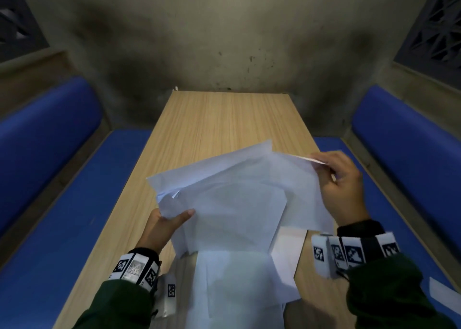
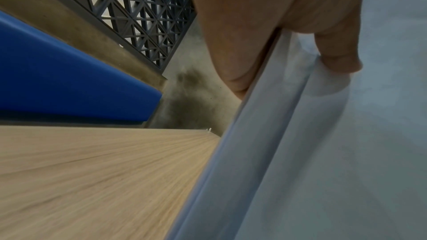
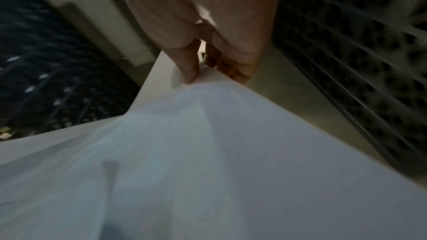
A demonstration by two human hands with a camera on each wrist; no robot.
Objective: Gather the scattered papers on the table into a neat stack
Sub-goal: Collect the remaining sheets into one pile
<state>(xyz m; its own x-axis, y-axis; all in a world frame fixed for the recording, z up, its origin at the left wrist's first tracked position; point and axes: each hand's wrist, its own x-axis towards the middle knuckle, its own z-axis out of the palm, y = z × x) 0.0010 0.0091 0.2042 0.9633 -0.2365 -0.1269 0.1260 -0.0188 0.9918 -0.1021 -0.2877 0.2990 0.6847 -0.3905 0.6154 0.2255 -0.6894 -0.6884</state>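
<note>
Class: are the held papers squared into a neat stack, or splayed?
Splayed. The papers fan out at different angles, corners and edges misaligned, between the left hand and right hand.

The fingers of the left hand (image 1: 164, 225) lie hidden under the held papers (image 1: 239, 199), only the thumb showing on top; how many sheets overlap cannot be counted; the sheets near the table's (image 1: 224, 119) near edge run off the bottom of the head view; a white sheet (image 1: 444, 295) by the right edge is cut off there; the right wrist view is blurred, the lattice (image 3: 360, 57) smeared.
</note>
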